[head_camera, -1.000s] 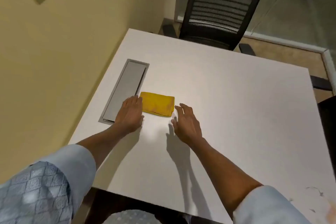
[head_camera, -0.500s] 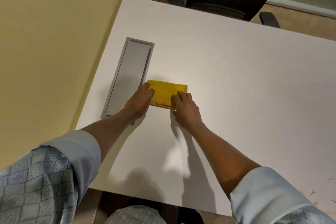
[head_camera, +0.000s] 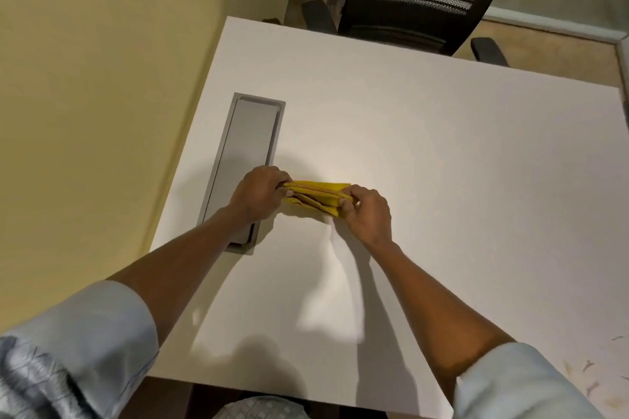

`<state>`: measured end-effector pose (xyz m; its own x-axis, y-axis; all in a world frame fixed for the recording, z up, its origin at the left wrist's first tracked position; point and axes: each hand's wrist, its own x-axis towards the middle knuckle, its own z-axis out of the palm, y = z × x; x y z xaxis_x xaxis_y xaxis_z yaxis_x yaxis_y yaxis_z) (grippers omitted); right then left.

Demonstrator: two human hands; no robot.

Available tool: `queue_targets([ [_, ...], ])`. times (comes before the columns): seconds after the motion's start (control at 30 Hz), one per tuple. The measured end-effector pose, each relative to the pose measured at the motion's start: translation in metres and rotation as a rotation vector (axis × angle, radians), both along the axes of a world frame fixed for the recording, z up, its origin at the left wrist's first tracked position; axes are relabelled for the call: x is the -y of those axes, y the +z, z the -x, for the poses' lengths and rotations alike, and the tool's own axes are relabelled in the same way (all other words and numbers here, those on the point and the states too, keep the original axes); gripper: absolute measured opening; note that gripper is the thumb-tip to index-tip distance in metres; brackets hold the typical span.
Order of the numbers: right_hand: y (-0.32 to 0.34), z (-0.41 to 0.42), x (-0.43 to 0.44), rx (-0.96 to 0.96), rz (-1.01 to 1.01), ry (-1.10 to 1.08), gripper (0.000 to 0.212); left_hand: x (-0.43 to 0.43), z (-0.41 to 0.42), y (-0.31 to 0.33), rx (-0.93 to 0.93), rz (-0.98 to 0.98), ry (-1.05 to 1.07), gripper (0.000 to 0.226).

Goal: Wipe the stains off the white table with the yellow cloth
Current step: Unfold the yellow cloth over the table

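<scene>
yellow cloth (head_camera: pixel 316 196) is pinched at both ends just beside the grey cable tray (head_camera: pixel 253 146) on the white counter (head_camera: pixel 442 163). left hand (head_camera: pixel 260 196) grips its left end with fingers curled tight, right hand (head_camera: pixel 367 211) clamps the right end the same way. both forearms reach forward, wrists angled in toward each other. best bet is probably to keep it folded into a firm pad and carry it to the stains (head_camera: pixel 589 367) at the near right corner, well apart from here, then press flat.
</scene>
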<state>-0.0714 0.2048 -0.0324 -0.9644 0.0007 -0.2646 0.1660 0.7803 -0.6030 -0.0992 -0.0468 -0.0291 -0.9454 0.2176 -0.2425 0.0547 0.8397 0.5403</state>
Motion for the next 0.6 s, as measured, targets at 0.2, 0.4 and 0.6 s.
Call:
queue_targets([
  [0.2,0.029,-0.011,-0.033,-0.054,0.236,-0.126,0.005,-0.012,0.001,0.031,0.037,-0.172,0.034,0.018],
  [0.4,0.063,-0.043,-0.062,-0.005,0.454,-0.241,0.007,-0.038,-0.011,0.065,0.158,-0.32,0.09,0.024],
  [0.6,0.116,-0.084,-0.099,0.036,0.705,-0.382,0.009,-0.07,-0.032,0.1,0.239,-0.543,0.145,0.025],
])
